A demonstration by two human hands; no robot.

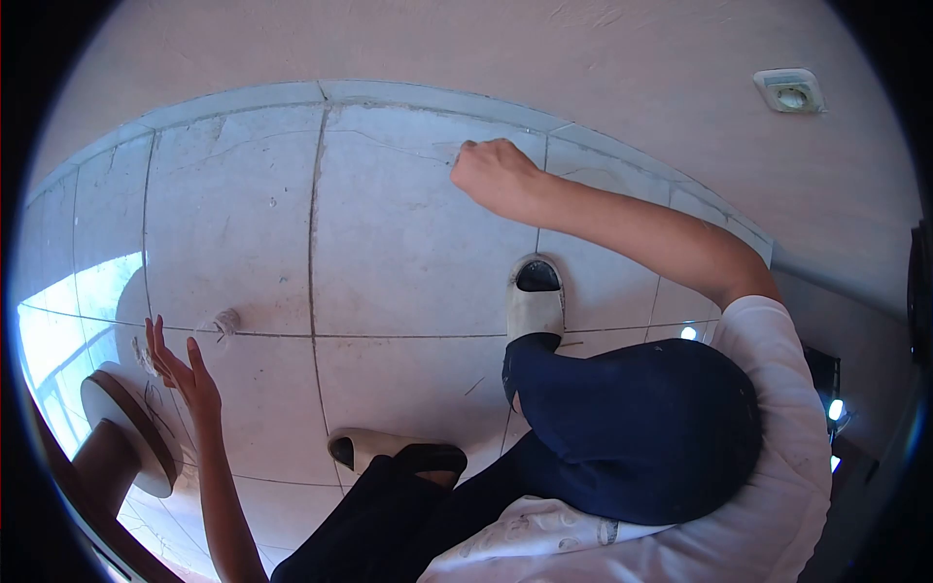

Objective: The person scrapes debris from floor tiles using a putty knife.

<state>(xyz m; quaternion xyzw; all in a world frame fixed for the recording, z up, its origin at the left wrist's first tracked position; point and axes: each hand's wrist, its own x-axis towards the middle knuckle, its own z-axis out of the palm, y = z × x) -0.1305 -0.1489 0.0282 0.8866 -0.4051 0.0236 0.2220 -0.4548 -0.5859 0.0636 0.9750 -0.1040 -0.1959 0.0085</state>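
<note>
My left hand [182, 371] is raised at the lower left with its fingers apart. A whitish, stringy tuft [144, 357] shows right beside those fingers. Just below the hand is a pale round disc [124, 428] with a brown edge, joined to a thick brown cylinder [105, 462]. On the floor to the right of the hand lies a small fuzzy whitish clump [226, 322]. Stretched far forward, my right hand [498, 180] is closed in a fist over the tiles near the wall. I cannot tell what, if anything, is inside the fist.
Large pale floor tiles [408, 243] with dark joints spread in front, up to a skirting strip and a plain wall [466, 49]. A power socket [790, 90] sits on the wall at the right. My feet wear light slides [536, 303]. Bright light reflects at the left.
</note>
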